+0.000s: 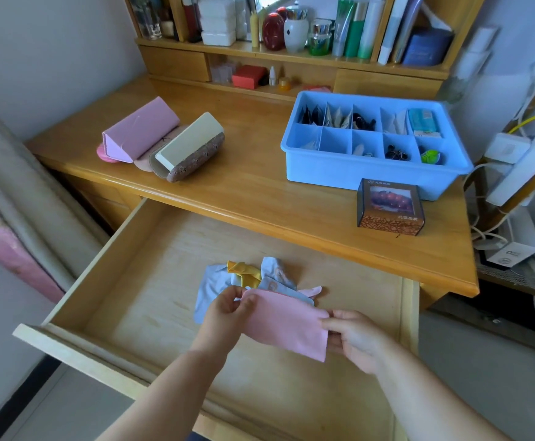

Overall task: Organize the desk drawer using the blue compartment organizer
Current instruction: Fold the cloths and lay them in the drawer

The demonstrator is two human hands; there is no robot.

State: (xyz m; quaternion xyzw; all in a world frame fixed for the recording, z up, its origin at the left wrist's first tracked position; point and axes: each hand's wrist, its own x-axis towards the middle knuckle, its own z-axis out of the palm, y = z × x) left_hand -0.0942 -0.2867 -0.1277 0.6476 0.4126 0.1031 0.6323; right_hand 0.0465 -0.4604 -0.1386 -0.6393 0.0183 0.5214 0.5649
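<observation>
Blue compartment organizer [375, 173] sits on the desktop [244, 186], right side, behind a small brown box [390, 207]. Desk drawer [151, 281] is pulled open. Left hand [228, 308] and right hand [353, 337] pinch opposite ends of a pink cloth [287, 323] above crumpled cloths [253, 276].
</observation>
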